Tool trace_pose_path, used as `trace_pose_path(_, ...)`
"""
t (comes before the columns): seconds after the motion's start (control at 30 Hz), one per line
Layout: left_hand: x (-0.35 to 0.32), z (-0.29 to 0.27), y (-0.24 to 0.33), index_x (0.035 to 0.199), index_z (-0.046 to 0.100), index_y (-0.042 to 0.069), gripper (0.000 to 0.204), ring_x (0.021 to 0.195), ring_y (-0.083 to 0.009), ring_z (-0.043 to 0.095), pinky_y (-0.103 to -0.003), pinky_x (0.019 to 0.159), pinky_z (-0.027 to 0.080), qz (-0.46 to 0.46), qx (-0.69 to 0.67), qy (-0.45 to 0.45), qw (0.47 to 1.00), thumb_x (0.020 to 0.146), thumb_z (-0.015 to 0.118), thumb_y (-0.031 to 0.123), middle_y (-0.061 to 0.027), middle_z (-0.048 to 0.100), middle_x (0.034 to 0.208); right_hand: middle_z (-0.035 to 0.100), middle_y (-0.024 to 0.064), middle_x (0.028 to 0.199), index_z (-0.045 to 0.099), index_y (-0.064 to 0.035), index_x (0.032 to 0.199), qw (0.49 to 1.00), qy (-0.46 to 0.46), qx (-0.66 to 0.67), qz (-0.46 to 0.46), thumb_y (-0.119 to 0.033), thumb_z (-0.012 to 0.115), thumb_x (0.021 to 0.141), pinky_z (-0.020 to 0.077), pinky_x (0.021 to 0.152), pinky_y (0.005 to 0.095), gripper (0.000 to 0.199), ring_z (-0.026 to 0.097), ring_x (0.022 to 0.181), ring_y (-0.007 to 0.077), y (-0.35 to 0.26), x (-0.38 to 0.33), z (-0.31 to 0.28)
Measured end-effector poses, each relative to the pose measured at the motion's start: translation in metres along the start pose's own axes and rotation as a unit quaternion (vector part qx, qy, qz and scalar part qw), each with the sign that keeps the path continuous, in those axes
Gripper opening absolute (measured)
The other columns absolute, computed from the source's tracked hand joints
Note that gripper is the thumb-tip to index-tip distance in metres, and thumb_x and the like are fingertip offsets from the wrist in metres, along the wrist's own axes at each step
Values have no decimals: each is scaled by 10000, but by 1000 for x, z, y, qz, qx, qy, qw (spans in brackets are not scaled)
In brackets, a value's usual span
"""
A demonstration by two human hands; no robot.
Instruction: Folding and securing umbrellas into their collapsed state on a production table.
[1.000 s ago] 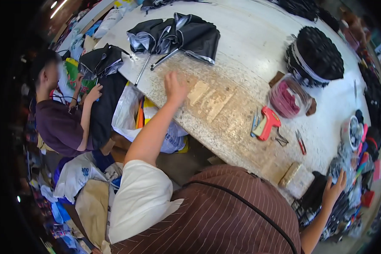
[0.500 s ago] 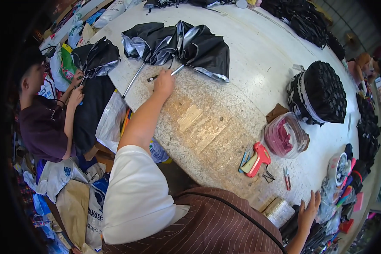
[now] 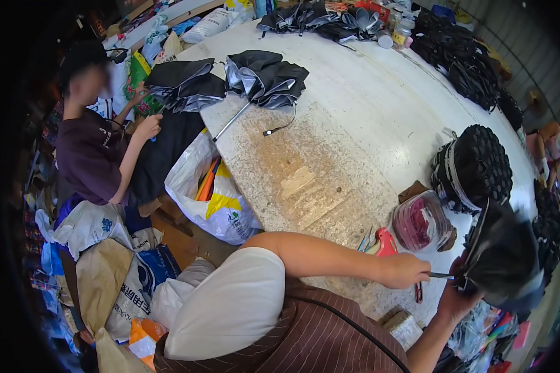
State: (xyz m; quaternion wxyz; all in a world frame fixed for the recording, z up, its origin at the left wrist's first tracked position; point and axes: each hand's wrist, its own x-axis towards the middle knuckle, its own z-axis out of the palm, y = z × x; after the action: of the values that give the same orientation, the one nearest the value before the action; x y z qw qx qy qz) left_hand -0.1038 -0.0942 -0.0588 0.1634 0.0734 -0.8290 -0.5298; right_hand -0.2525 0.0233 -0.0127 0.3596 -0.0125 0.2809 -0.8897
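Observation:
My left hand [image 3: 406,271] is closed around the metal shaft of a black folding umbrella [image 3: 503,255] at the right side of the table. The umbrella's loosely bunched canopy is smeared by motion. My right hand [image 3: 458,303] grips the umbrella where the canopy meets the shaft, its fingers partly hidden by the fabric. A red tagging gun [image 3: 387,242] lies beside my left forearm, partly covered. Just below my left hand lies a small red-handled cutter [image 3: 419,292]. Another black umbrella with a silver lining [image 3: 264,78] rests at the table's far left, its shaft pointing toward me.
A clear tub [image 3: 422,221] with dark red cloth and a tied bundle of black umbrellas [image 3: 473,168] stand on the white table [image 3: 361,124]. To the left, a co-worker [image 3: 93,143] handles a black umbrella [image 3: 186,87]. A plastic bag [image 3: 214,193] hangs by the table edge.
My left hand has carried one umbrella from the far left of the table to the right. My right hand, open before, now grips it. The view has shifted slightly.

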Motion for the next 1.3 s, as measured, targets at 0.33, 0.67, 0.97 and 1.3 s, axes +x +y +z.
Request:
trace_pose_path(0.33,-43,37,8,930,488,38,148,653,-333,560,-395,588,421,-52,-40,10,998,925,476,185,-150,593,770,644,103,875,589,67,935,837,-220,-473,-163,-37,555,813,477,784,261,163,596,757,173,-25,-14,-5)
trace_pose_path(0.67,-109,51,10,948,469,27,149,655,-351,522,-384,581,412,46,-35,102,993,924,479,174,-181,568,804,626,106,933,582,42,1004,759,-365,-526,-117,-21,566,830,477,846,289,186,578,829,179,-31,-19,16)
trace_pose_path(0.97,-62,25,71,862,461,21,137,560,-352,541,-425,506,424,-108,37,138,984,870,466,158,-161,572,692,628,76,793,608,18,920,685,-418,-499,-329,-60,578,838,502,662,236,117,588,677,146,6,24,22)
trace_pose_path(1.3,-70,-8,147,773,511,38,214,338,-139,328,-299,294,258,-90,-378,146,910,872,413,201,-59,467,570,588,10,708,632,-55,873,900,-218,-374,43,-251,633,828,361,482,160,201,493,564,62,-14,103,140)
